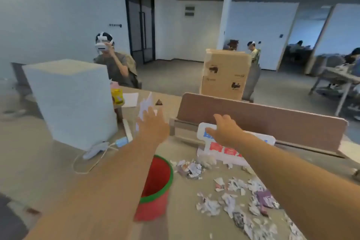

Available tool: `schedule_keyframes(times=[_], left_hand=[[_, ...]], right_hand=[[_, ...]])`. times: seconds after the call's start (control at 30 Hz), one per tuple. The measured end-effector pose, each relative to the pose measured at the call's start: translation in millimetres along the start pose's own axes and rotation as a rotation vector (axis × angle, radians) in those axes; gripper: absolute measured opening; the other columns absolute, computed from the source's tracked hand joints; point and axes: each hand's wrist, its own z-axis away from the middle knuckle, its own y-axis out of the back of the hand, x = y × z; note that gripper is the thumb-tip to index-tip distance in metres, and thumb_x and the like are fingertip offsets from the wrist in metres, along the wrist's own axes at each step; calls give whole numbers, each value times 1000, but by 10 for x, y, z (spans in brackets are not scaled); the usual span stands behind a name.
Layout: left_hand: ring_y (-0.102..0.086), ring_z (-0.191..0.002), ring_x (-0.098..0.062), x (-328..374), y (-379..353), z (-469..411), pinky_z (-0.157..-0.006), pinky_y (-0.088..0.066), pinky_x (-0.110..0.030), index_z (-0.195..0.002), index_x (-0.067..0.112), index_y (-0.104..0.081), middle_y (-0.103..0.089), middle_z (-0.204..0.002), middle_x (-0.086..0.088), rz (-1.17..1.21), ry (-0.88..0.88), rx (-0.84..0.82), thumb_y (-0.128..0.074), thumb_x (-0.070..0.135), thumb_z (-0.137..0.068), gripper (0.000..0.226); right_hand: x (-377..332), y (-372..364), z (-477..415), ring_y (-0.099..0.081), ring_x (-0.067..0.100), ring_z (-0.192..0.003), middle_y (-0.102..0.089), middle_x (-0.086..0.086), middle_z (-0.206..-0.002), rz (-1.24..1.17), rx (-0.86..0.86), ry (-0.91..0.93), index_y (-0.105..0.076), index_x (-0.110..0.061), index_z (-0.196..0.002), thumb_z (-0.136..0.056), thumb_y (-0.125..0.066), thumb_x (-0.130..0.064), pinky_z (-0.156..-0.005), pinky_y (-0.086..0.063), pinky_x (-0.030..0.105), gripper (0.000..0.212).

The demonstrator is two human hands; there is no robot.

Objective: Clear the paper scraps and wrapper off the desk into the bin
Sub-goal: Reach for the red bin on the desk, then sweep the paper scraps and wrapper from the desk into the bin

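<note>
With both the left hand (153, 124) and right hand (224, 130) spread empty at the far desk, near-right paper scraps (233, 193) could scatter if a forearm tips the red bin (157, 187).

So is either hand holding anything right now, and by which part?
The left hand seems to hold white paper by its lower edge, though the grip is hidden. The right hand is open, holding nothing.
</note>
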Motion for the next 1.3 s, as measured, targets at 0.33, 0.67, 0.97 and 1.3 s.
schedule_keyframes(times=[0.33, 0.67, 0.97, 1.3], left_hand=[[-66, -111, -44, -1525, -861, 1408, -95, -51, -46, -110, -4, -68, -70, -107, -24, 422, 600, -652, -53, 17, -97, 29], [-63, -85, -27, -1042, -839, 954, -72, -51, -35, -118, 23, -60, -68, -104, -7, 764, 554, -354, -54, -3, -84, 43], [-59, -77, -30, -584, -985, 433, -64, -45, -33, -99, 16, -77, -70, -79, -9, 482, 146, -410, -49, -3, -75, 42], [-45, -61, -23, -525, -1269, -102, -56, -36, -31, -87, 12, -76, -53, -67, -10, 500, 287, -525, -47, -6, -71, 37]], right_hand=[[-744, -2309, 484, -27, 36, -136, 6, 19, -155, -188, -401, 101, -25, -17, -144, -98, -27, -29, -109, -26, 36, 47], [-203, -2558, 697, -26, 19, -138, -29, 3, -150, -712, -100, -141, -16, -31, -144, -85, -48, -55, -115, -24, 45, 72], [694, -3153, 1037, 27, 27, -140, 25, 12, -154, 1, -263, -268, 21, -28, -143, -77, -27, -77, -114, 14, 44, 96], [990, -3473, 197, -6, 36, -141, -13, 15, -152, 41, -63, -373, -18, -28, -142, -77, -36, -73, -112, -3, 50, 81]])
